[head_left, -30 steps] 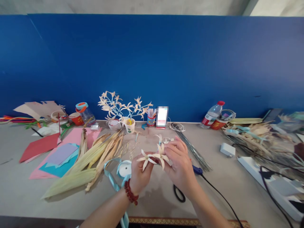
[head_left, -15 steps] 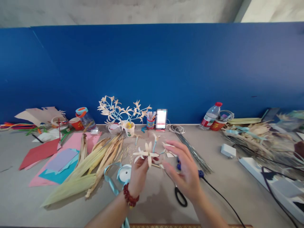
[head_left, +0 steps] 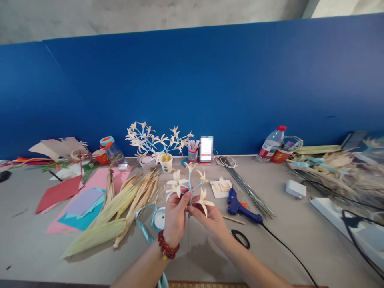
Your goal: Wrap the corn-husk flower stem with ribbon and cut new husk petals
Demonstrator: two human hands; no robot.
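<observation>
Between my hands stands a spray of cream husk flowers (head_left: 177, 183) on light-blue wrapped stems, blossoms facing several ways. My left hand (head_left: 175, 214), a red bead bracelet at its wrist, pinches the stem with thumb and fingers. Closed on the same spray from the other side is my right hand (head_left: 211, 222), one blossom lying over its fingers. Their fingertips nearly meet at the stem, so the exact grip point is partly hidden. Left of my left hand lies a roll of light-blue ribbon (head_left: 159, 219). A blue glue gun (head_left: 241, 209) and a black scissors handle (head_left: 241, 239) rest right of my right hand.
Dried corn husks (head_left: 105, 220) and coloured paper (head_left: 64, 192) cover the left. Behind are a potted flower arrangement (head_left: 166, 163), a pen holder (head_left: 193, 154) and a phone (head_left: 206, 150). Wires (head_left: 250, 192), a bottle (head_left: 271, 144) and a power strip (head_left: 336, 220) are on the right.
My right hand has come left and down from beside the flowers and closed on the spray. The spray now stands more upright, and the glue gun shows fully. The view has shifted slightly.
</observation>
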